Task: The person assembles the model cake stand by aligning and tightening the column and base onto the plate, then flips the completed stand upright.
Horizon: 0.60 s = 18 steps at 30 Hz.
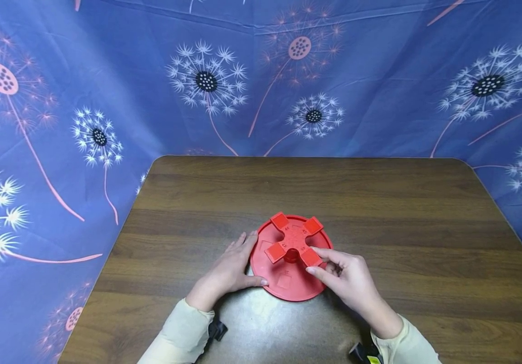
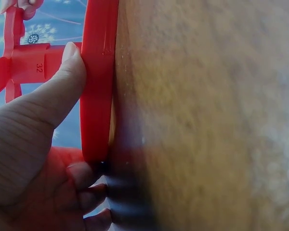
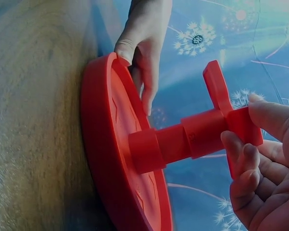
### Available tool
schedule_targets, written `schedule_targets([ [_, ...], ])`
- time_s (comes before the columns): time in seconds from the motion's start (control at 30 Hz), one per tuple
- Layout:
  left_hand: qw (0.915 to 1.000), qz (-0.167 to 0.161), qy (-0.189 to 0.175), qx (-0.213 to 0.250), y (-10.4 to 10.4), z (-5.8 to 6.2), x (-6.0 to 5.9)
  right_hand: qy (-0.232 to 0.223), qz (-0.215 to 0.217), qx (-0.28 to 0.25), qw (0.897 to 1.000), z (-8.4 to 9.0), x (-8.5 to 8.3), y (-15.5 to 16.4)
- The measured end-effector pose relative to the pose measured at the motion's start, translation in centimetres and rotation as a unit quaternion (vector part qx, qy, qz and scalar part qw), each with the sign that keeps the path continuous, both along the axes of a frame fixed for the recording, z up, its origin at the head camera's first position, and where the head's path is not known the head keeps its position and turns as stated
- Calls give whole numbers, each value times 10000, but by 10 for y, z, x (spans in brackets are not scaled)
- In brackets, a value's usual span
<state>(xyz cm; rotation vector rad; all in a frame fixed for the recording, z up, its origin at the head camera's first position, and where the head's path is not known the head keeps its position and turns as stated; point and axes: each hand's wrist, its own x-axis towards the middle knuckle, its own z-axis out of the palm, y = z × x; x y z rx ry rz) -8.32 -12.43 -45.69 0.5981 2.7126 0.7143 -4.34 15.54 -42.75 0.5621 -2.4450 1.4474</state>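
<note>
A red plastic round base point(image 1: 299, 289) with a raised rim lies flat on the table. From its middle rises a stepped red post point(image 3: 171, 143), marked 32 in the left wrist view. On top sits a red four-armed cross piece point(image 1: 295, 235) with square ends and small numbers on its arms. My left hand point(image 1: 230, 270) holds the base at its left edge, thumb over the rim and fingers spread along the outside. My right hand point(image 1: 348, 280) pinches the near right arm of the cross between thumb and fingers.
The brown wood-grain table point(image 1: 188, 202) extends around the base, with a bright glare patch at the near side. Behind and beside it hangs a blue cloth point(image 1: 252, 101) printed with dandelions. Dark wrist cameras point(image 1: 217, 329) sit at both sleeves.
</note>
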Motion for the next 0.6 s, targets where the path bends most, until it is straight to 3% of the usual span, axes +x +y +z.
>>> schedule_targets([
  [0.6, 10000, 40, 1, 76, 1, 0, -1, 461, -172, 35, 9988, -4, 4, -4],
])
